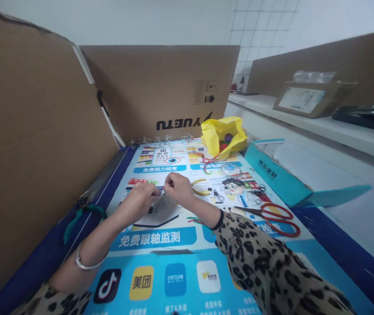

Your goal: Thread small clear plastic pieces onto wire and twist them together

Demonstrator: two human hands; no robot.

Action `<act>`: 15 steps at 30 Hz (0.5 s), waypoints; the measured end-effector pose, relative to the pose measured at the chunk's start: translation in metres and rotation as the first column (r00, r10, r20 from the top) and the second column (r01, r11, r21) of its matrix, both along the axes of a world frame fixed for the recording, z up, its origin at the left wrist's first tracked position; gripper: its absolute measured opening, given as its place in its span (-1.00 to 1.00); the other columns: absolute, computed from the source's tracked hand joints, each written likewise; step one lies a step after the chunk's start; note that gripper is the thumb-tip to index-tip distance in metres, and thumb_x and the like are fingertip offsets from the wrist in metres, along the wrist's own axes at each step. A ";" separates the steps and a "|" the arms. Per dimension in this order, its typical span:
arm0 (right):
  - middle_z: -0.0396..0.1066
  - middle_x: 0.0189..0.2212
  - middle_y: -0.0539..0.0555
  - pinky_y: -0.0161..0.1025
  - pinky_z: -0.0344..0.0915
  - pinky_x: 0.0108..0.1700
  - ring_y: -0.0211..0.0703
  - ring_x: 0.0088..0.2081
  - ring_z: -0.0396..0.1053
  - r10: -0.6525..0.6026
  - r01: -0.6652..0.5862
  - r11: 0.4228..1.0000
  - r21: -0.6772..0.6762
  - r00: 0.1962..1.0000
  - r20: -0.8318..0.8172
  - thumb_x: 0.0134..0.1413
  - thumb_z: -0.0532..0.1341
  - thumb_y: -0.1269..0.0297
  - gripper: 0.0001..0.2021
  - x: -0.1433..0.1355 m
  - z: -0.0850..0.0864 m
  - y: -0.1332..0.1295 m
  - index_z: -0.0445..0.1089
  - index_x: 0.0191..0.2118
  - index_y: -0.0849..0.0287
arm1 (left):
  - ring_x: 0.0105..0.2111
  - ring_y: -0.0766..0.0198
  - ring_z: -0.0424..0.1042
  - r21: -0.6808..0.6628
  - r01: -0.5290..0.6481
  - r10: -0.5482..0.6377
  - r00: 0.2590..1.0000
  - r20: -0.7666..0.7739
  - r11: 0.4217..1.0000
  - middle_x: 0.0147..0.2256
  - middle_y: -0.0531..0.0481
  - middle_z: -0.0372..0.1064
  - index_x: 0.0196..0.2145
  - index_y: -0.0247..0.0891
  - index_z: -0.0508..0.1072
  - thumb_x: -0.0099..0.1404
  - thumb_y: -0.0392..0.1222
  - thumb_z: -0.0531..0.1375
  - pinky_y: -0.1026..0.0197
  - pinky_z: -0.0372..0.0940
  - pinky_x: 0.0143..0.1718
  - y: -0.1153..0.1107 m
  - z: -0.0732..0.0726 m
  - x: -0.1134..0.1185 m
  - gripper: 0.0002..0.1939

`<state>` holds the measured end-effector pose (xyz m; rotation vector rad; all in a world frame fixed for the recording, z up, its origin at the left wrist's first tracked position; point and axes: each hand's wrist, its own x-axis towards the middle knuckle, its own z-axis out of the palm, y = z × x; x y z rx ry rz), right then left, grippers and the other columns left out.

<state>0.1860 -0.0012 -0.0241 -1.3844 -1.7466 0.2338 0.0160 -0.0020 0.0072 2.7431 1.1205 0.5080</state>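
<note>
My left hand point(140, 200) is closed in a pinch over the printed sheet, fingertips pointing right. Close beside it, my right hand point(179, 188) is pinched too, and the two sets of fingertips almost meet. Whatever lies between them is too small to make out. Just under the fingers sits a crumpled see-through plastic piece point(164, 207), perhaps a small bag; I cannot tell whether either hand grips it. Yellow-handled pliers point(201, 187) lie right of my right hand. Nearer my right sleeve are red and green cords point(196, 220) and red-handled scissors point(272, 215).
A yellow bag point(224, 136) with coloured items stands at the back right, near a round clear dish point(231, 169). A teal box point(272, 173) lies open at the right. Teal-handled pliers point(75, 221) rest at the left. Cardboard walls point(154, 87) rise behind and left; a ledge point(266, 105) runs along the right.
</note>
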 end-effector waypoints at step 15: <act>0.37 -0.52 -0.06 -0.40 0.09 -0.45 -0.36 -0.52 0.28 0.220 -0.194 0.954 -0.229 0.971 0.096 0.08 0.08 0.32 -0.85 0.027 0.046 0.011 0.38 -0.36 0.21 | -0.26 0.10 0.41 0.178 -0.314 0.304 0.949 0.083 0.933 -0.34 -0.08 0.47 -0.37 -0.26 0.41 0.23 -0.24 0.02 0.11 0.18 -0.18 0.013 0.009 -0.013 -0.83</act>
